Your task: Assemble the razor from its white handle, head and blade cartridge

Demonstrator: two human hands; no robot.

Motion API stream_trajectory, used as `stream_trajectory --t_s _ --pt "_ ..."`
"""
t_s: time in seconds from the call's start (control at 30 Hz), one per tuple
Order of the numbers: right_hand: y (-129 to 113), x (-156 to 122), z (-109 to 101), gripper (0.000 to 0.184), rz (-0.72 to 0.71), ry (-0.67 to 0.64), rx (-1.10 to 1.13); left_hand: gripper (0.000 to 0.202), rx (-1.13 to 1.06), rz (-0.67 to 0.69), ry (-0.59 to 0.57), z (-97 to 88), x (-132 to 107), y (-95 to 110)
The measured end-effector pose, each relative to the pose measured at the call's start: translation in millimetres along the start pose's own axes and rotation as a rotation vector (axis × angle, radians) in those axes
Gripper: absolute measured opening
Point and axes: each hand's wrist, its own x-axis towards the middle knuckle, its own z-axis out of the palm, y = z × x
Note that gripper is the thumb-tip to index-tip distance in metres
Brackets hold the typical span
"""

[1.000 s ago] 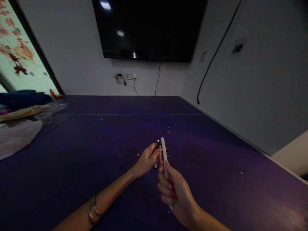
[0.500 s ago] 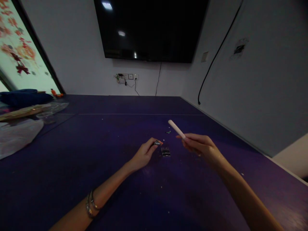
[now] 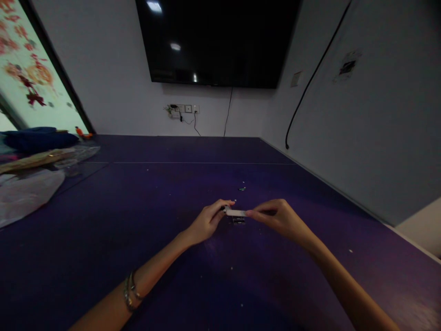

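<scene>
My left hand [image 3: 206, 221] pinches a small dark and silver piece [image 3: 223, 208] between thumb and fingers; its kind is too small to make out. From the right, my right hand [image 3: 280, 219] grips one end of a flat white stick [image 3: 236, 213] with a rounded tip. The stick lies level, its far tip at the small piece by my left fingertips; whether they touch I cannot tell. Just below the stick, a small dark block with silvery parts [image 3: 239, 220] rests on the purple surface [image 3: 155, 257], partly covered by the stick.
A small dark and greenish piece [image 3: 242, 189] lies beyond my hands, with white specks scattered around. At the left are a blue cloth bundle [image 3: 39, 140] and a clear plastic bag [image 3: 31, 195]. A wall-mounted screen [image 3: 220, 43] hangs ahead; a black cable [image 3: 308, 87] hangs at the right.
My right hand has moved left and turned, bringing the white stick from a raised slant down to level against the left fingertips. My left hand has barely moved.
</scene>
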Motion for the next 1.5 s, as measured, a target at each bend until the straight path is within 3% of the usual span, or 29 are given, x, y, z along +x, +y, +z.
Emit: stream_trajectory --t_s 0.13,0.33,0.47,0.57,0.77,0.9,1.2,1.37,1.5 --pt "5.4 0.6 -7.9 0.031 0.015 0.036 0.0 0.028 0.007 -0.036 0.008 -0.7 0.7 2.3" --pt "-1.5 0.1 1.8 0.029 -0.038 0.0 0.042 0.028 -0.015 -0.012 -0.006 2.8 -0.8 4.5" --pt "10.5 2.4 -11.1 0.032 0.034 0.048 -0.03 0.021 -0.062 -0.055 0.145 2.2 -0.2 4.5" --pt "18.4 4.7 -23.8 0.034 0.078 0.097 -0.048 0.016 -0.24 -0.175 0.208 2.2 1.7 4.9" --pt "11.9 13.2 -24.4 0.029 0.067 0.115 0.064 0.021 -0.568 -0.53 0.043 8.1 3.5 13.5" --pt "5.5 25.1 -13.3 0.03 0.011 0.111 0.06 0.021 -0.739 -0.667 -0.011 11.9 1.5 22.0" --pt "1.8 48.9 5.1 0.037 -0.013 -0.052 0.043 0.014 -0.888 -0.756 0.034 12.5 -0.1 46.1" --pt "6.3 52.3 5.3 0.037 -0.019 -0.027 0.061 0.012 -0.89 -0.78 0.039 12.8 -0.4 43.9" --pt "6.7 51.9 6.0 0.038 -0.013 -0.099 0.046 0.013 -0.889 -0.779 0.046 13.5 -0.4 41.4"
